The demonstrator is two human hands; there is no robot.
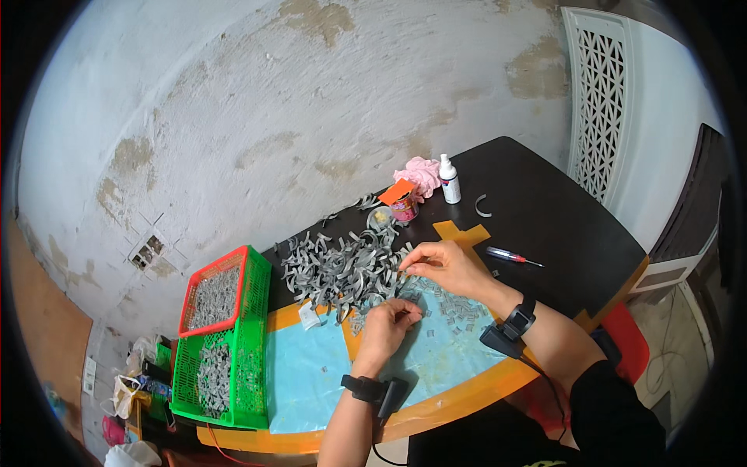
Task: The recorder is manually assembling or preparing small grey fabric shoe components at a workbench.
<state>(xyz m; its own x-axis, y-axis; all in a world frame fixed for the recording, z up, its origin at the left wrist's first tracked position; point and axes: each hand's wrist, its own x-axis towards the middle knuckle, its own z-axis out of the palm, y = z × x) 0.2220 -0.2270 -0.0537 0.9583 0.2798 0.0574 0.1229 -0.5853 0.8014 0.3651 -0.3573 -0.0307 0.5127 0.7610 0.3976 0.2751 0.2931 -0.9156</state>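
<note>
My right hand [445, 266] reaches over the right edge of a heap of grey curved strips [334, 268]. Its thumb and forefinger are pinched together at the strips, and whatever is between them is too small to make out. Lower and to the left, my left hand [387, 328] hovers low over a light blue sheet [303, 381], fingers curled and the tips pressed together. What it holds, if anything, is hidden. Small grey pieces [459, 311] are scattered on the sheet beside my right wrist. Each wrist wears a black strapped device.
On the left stand a green basket [253, 366] and a red basket [241, 289], both holding grey pieces. Behind the heap are a tin [405, 208], a pink cloth [420, 175] and a white spray bottle [450, 183]. A screwdriver [510, 255] and a lone curved strip [479, 207] lie right.
</note>
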